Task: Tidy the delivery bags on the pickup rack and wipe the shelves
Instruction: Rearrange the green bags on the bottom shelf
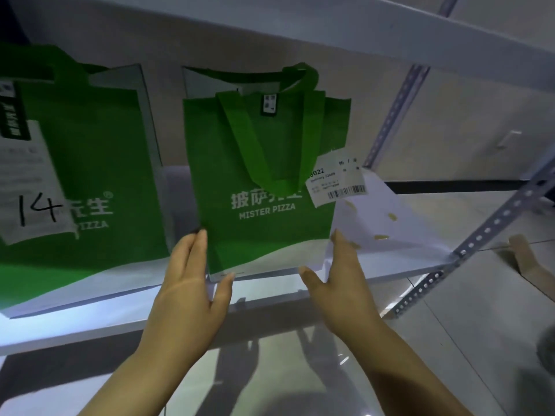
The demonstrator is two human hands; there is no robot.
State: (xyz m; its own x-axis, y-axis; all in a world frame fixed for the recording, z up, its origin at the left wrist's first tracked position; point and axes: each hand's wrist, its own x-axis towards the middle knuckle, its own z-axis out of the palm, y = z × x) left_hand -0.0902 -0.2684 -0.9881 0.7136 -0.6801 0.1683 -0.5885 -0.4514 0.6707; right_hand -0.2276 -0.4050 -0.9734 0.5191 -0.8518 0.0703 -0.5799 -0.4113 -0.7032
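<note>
A green "Mister Pizza" delivery bag [264,187] stands upright on the white rack shelf [390,235], with a white barcode label [338,180] hanging at its right side. My left hand [189,283] presses flat against the bag's lower left edge, thumb under its bottom. My right hand [339,283] sits at the bag's lower right corner, fingers spread and touching it. A second, larger green bag [99,175] stands to the left, with a white paper marked "14" [30,187] on its front.
Perforated grey metal uprights [492,223] frame the rack's right side. A white shelf [330,28] runs overhead. Small yellowish specks [381,237] lie on the shelf right of the bag. A brown cardboard piece [528,262] rests on the tiled floor at the right.
</note>
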